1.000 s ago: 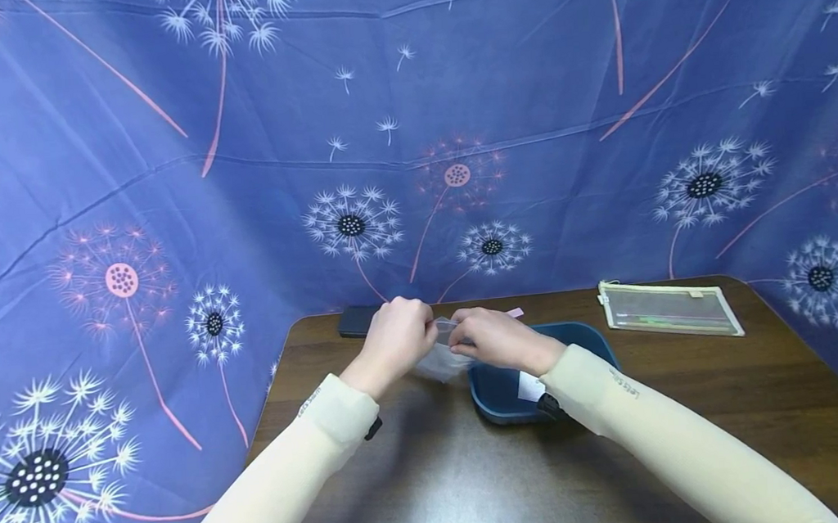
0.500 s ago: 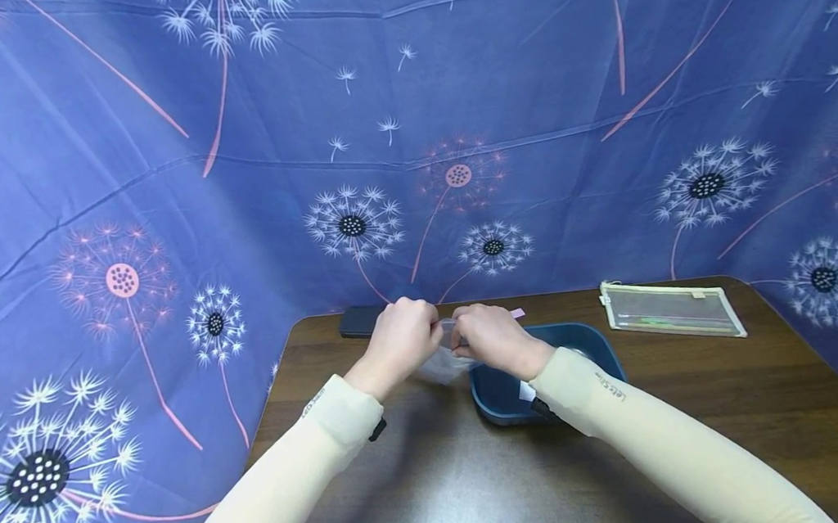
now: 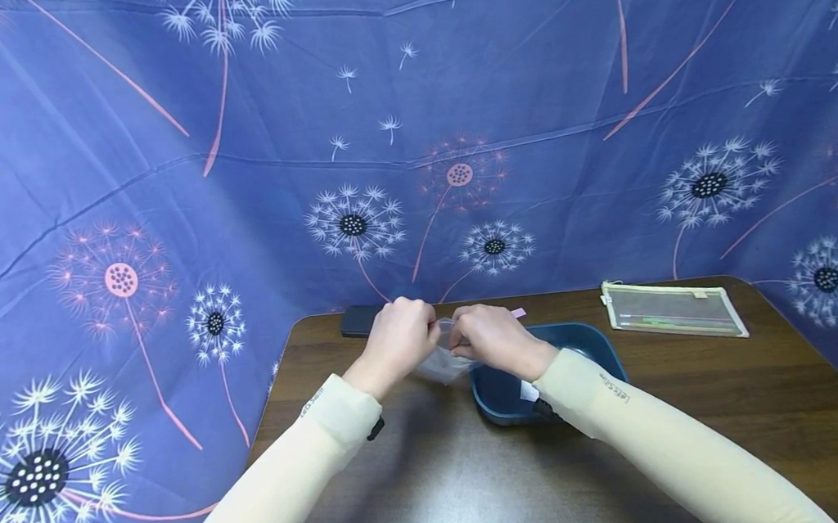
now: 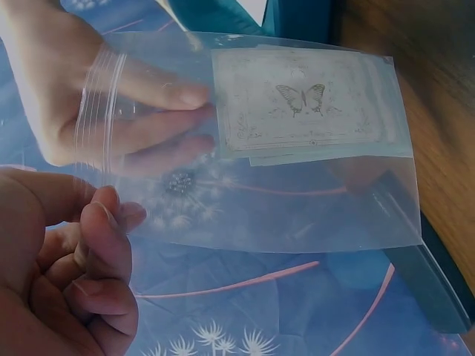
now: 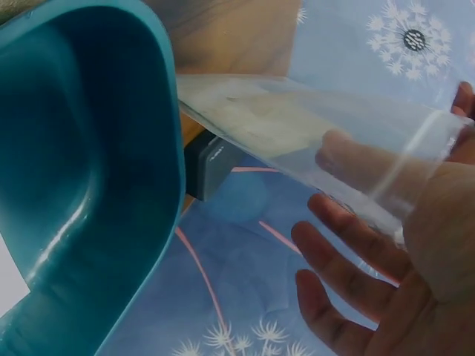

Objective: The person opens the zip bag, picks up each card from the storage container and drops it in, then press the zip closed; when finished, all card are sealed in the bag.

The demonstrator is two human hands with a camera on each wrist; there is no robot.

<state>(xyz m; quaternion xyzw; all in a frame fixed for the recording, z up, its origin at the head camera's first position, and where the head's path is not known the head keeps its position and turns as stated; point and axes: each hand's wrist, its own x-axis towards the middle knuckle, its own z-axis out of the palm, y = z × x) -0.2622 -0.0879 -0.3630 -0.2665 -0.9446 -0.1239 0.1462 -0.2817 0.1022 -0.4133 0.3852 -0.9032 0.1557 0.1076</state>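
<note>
A clear zip bag (image 4: 282, 211) is stretched between both hands over the table. Inside it lie pale paper cards (image 4: 304, 104), the top one printed with a butterfly. My left hand (image 3: 401, 334) pinches the bag near its ridged zip between thumb and curled fingers. From the other side, my right hand (image 3: 495, 339) holds the zip end; its thumb shows through the plastic in the right wrist view, the other fingers bent below the bag's edge. A teal-blue basin (image 5: 175, 141) stands just under the right wrist, a piece of white paper (image 5: 9, 285) in it.
At the table's back left lies a dark oblong case (image 3: 359, 322). A pink strip (image 3: 518, 313) shows behind the right hand. On the back right is a yellow-edged mesh pouch (image 3: 674, 309) with thin items inside. A blue dandelion cloth (image 3: 561, 185) hangs behind the table.
My right hand has turned slightly, its fingers drawn in closer against the bag's zip end than a second ago. The left hand has hardly moved.
</note>
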